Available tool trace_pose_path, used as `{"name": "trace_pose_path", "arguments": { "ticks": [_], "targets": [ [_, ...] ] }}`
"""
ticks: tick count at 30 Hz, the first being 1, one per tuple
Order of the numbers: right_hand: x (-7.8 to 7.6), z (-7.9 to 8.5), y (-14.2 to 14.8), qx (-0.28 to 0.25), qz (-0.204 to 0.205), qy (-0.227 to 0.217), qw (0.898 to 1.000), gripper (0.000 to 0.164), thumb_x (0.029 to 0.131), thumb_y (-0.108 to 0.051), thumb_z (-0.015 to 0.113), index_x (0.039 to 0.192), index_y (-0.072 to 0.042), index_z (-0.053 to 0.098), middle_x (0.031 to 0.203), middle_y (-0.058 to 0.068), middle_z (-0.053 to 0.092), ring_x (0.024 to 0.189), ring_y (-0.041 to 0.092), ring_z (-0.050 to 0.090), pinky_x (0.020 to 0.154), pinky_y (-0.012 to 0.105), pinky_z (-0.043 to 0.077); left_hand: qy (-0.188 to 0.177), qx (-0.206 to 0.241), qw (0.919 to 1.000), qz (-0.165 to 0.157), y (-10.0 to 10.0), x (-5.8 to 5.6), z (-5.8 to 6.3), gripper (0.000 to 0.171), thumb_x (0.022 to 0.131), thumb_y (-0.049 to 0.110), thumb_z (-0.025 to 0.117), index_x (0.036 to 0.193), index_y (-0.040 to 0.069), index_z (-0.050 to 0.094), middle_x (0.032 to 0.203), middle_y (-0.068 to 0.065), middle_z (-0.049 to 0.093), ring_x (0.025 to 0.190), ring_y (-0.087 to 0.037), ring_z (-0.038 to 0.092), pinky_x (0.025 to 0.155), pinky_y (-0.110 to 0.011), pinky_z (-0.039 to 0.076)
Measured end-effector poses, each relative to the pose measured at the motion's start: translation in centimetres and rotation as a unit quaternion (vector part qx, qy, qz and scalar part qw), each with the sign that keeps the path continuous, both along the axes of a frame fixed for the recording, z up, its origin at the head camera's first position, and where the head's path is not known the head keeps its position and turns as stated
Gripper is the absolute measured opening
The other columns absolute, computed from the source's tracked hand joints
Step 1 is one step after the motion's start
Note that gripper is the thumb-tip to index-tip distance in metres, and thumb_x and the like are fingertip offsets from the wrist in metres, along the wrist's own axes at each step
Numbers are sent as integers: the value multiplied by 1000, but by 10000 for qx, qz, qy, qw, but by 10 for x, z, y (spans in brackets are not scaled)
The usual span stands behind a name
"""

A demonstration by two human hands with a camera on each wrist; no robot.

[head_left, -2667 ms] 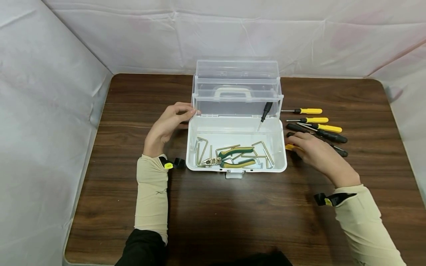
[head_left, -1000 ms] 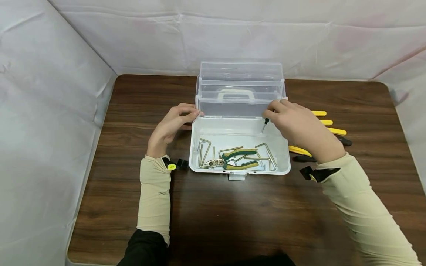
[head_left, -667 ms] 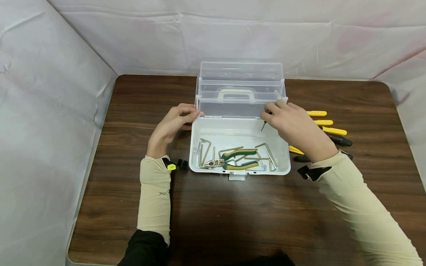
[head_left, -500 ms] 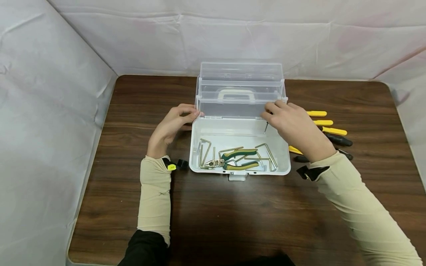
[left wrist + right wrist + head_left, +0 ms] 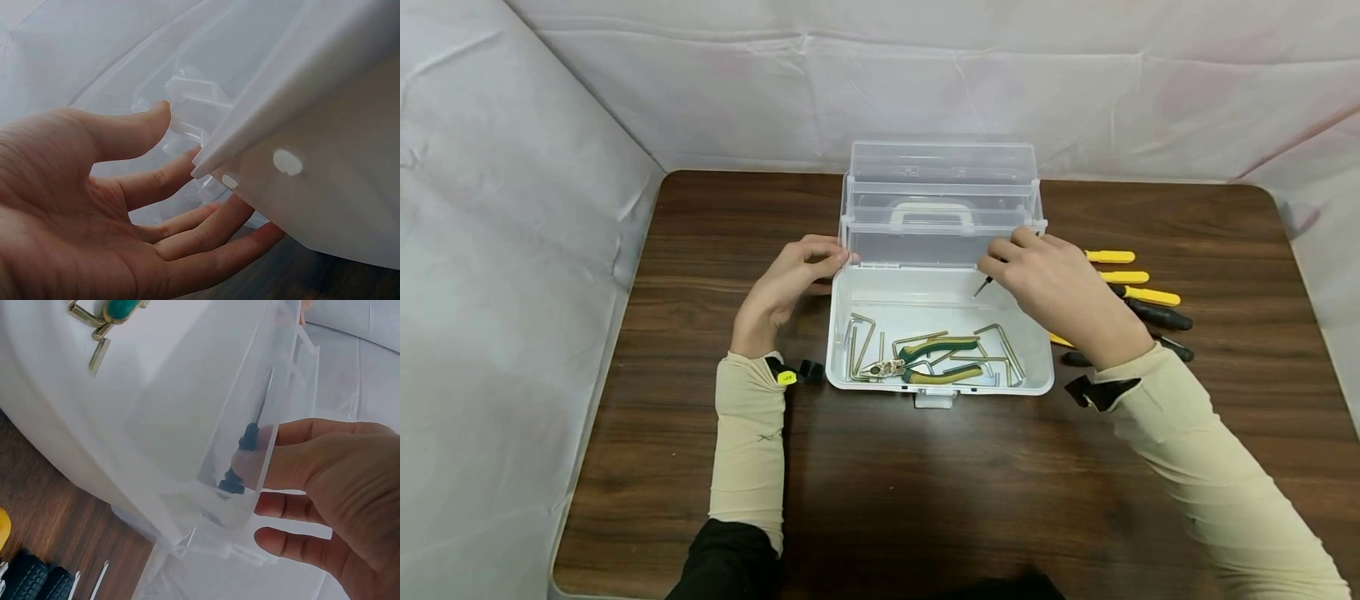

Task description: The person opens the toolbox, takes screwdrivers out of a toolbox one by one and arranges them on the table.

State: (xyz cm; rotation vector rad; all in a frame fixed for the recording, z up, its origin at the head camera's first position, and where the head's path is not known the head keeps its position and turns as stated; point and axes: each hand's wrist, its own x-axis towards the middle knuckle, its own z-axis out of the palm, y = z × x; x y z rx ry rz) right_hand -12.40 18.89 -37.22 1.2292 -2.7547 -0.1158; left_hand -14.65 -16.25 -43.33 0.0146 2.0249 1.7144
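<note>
A white toolbox (image 5: pixel 902 287) stands with its clear tiered lid (image 5: pixel 943 158) raised. My left hand (image 5: pixel 790 283) is at the lid's rear left corner; in the left wrist view its relaxed fingers touch the box's side and the thumb lies near the clear tiers. At the lid's right end my right hand (image 5: pixel 1056 287) pinches a small black-handled screwdriver (image 5: pixel 249 437), which shows through the clear plastic tray wall. Its thin shaft slants down-left in the head view, the handle mostly hidden by my fingers. Green-and-yellow pliers (image 5: pixel 951 342) and several hex keys (image 5: pixel 874 323) lie in the box.
On the brown table (image 5: pixel 925 500), right of the box, lie screwdrivers with yellow handles (image 5: pixel 1153 296) and several black-handled tools (image 5: pixel 1161 315), partly covered by my right hand and forearm. White cloth (image 5: pixel 925 75) hangs behind and at both sides.
My right hand has moved from the tools at the right up to the lid and taken hold of the black screwdriver. The shaft has since swung leftward. My left hand has stayed put.
</note>
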Motion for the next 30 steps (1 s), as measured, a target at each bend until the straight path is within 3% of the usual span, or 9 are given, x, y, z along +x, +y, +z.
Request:
{"name": "trace_pose_path", "arguments": {
  "ticks": [16, 24, 30],
  "targets": [
    [2, 9, -5, -65, 107, 180, 9998, 26, 91, 11, 72, 107, -8, 76, 98, 8, 72, 86, 28, 58, 65, 34, 52, -51, -33, 10000, -24, -2, -2, -1, 41, 109, 25, 56, 136, -5, 65, 163, -9, 35, 146, -31, 42, 115, -58, 44],
    [6, 19, -1, -120, 78, 356, 9993, 27, 88, 13, 73, 107, -7, 75, 100, 10, 73, 89, 30, 61, 63, 35, 52, -67, -34, 10000, -26, -1, -3, -2, 41, 109, 25, 56, 135, -5, 65, 162, -9, 36, 146, -30, 41, 115, -59, 43],
    [11, 24, 10, -211, -105, 250, 9994, 31, 84, 15, 74, 106, -6, 74, 99, 10, 72, 93, 31, 62, 66, 38, 55, -47, 5, 10000, -25, -2, -4, -3, 41, 109, 26, 57, 135, -5, 65, 162, -9, 35, 146, -30, 40, 114, -59, 43]
  ]
}}
